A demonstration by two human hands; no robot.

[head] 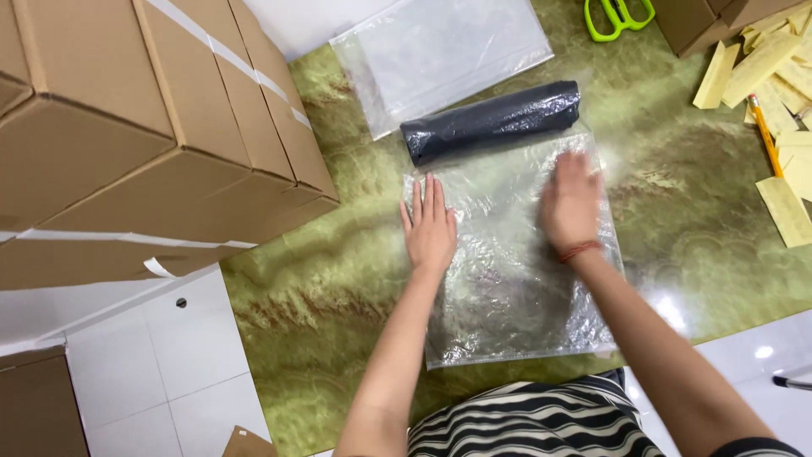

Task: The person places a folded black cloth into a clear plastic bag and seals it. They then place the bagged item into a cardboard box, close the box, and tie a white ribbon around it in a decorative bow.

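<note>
A clear plastic bag [516, 279] lies flat on the green marbled table [321, 305], with a dark rolled item [493, 121] at its far end, seemingly inside the bag. My left hand [429, 227] rests flat on the bag's left side, fingers spread and pointing away from me. My right hand [572, 203], blurred, lies palm down on the bag's right side, just below the roll. A red cord circles that wrist. Neither hand grips anything.
A second clear bag [440, 51] lies beyond the roll. Large cardboard boxes [144, 127] stand at the left. Green scissors [619, 15] lie at the top, with yellow paper slips [782, 85], a pencil [765, 131] and another box [694, 21] at the right.
</note>
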